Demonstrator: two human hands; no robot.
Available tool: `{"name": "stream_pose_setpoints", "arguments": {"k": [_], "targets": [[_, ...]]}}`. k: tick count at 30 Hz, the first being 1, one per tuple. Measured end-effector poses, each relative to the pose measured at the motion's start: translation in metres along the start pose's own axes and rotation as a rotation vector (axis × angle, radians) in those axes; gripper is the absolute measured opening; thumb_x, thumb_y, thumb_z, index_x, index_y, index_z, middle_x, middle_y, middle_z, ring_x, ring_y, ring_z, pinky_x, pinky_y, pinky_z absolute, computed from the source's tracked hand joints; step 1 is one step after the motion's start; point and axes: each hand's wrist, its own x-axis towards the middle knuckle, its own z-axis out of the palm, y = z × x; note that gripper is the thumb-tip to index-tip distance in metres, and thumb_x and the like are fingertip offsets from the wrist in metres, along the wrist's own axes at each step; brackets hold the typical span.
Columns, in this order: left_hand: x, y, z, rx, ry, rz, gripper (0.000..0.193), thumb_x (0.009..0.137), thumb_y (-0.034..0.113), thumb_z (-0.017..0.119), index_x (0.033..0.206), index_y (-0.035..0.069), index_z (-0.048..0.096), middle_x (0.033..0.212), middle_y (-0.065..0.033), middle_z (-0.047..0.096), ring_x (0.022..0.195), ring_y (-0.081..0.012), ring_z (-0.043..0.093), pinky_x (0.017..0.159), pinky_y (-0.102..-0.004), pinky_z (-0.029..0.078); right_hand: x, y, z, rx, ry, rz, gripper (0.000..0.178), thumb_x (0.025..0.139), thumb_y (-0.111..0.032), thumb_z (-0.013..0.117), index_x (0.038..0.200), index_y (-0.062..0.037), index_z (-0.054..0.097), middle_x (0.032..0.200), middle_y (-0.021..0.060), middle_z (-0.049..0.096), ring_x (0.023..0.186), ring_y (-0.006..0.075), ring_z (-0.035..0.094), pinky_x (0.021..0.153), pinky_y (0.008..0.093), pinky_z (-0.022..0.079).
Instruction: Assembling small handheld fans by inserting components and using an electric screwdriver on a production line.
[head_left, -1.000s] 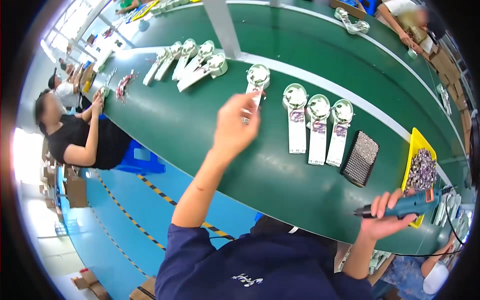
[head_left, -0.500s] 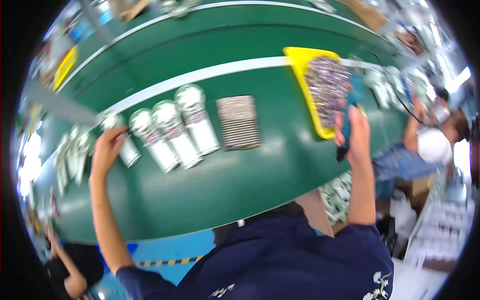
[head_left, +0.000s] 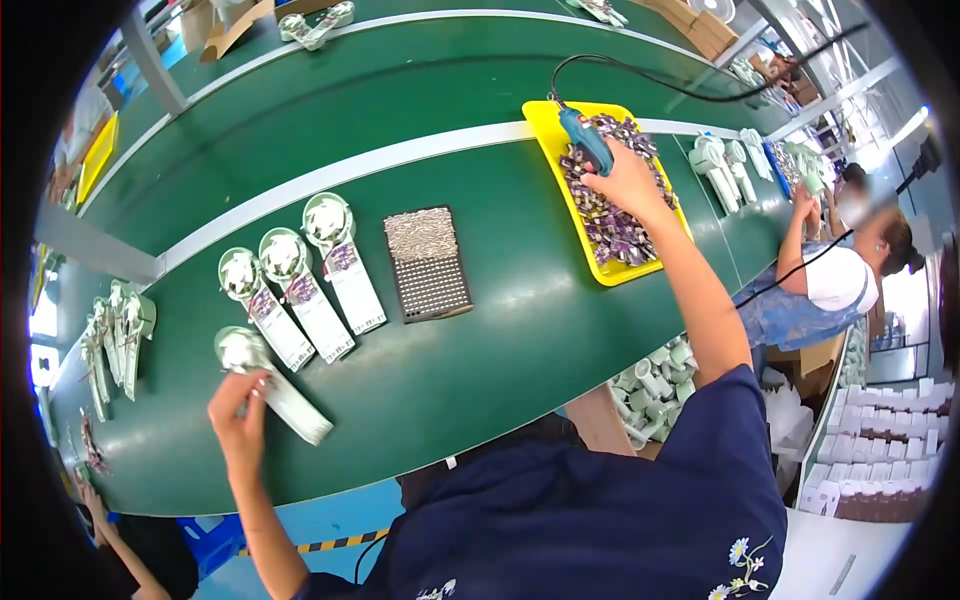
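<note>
A handheld-fan housing (head_left: 298,412) is set on the near left part of the desk (head_left: 520,345), below three similar housings (head_left: 305,300); its neck is pinched between thumb and fingers of the left hand (head_left: 237,418), though the contact is slightly blurred. If it were dragged carelessly, the nearest housing could be bumped and its loose wiring shifted. To the right, a black screw tray (head_left: 436,292) is placed, from which screws could be spilled by a knock. Over the yellow tray (head_left: 610,275) of small circuit boards (head_left: 615,238), an electric screwdriver (head_left: 583,135) is gripped by the right hand (head_left: 632,182); boards could be scratched by its tip or swept out by its slack cord (head_left: 665,90).
</note>
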Motion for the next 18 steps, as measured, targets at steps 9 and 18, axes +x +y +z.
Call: {"name": "stream_pose_setpoints", "arguments": {"k": [9, 18], "targets": [[-0.08, 0.044, 0.063, -0.398, 0.204, -0.283, 0.002, 0.098, 0.0, 0.065, 0.098, -0.001, 0.066, 0.092, -0.0011, 0.057, 0.08, -0.0081, 0.05, 0.07, -0.0215, 0.039, -0.027, -0.046, -0.002, 0.179, 0.057, -0.141, 0.049, 0.082, -0.014, 0.084, 0.125, -0.0032, 0.064, 0.1, 0.0042, 0.077, 0.088, 0.0158, 0.071, 0.084, 0.0337, 0.055], [-0.062, 0.059, 0.075, -0.525, 0.35, -0.363, 0.009, 0.098, -0.002, 0.066, 0.105, -0.003, 0.071, 0.094, -0.0073, 0.064, 0.082, -0.0116, 0.06, 0.071, -0.0238, 0.049, -0.162, -0.212, 0.042, 0.654, -0.36, -0.235, 0.069, 0.079, 0.004, 0.083, 0.14, -0.0005, 0.05, 0.101, 0.0052, 0.075, 0.066, 0.003, 0.053, 0.06, 0.019, 0.041]]}}
